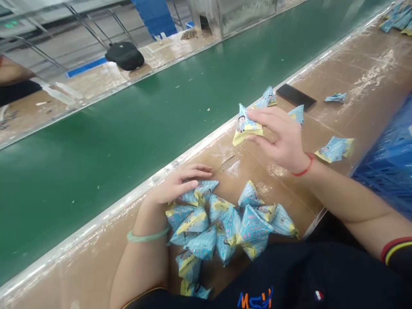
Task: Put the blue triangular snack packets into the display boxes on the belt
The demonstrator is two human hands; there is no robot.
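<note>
Between the thumb and fingers of my right hand (280,135) is a blue and yellow snack packet (245,124), held up off the table near the belt's edge. My left hand (177,184) rests at the top of a pile of similar pyramid-shaped packets (196,221), its fingers stretched out and the thumb against one packet. The pile lies close to my body. Two more packets, a standing one (269,96) and one partly hidden (298,113), are behind my right hand. Another packet (335,149) lies to the right of my wrist.
A green conveyor belt (154,116) runs diagonally beyond the brown table (363,124). On the table are a dark flat phone-like object (296,97) and a crumpled packet (335,98). Blue crates (386,167) stand at right. Across the belt are a black cap (125,56) and another person's arm (14,73).
</note>
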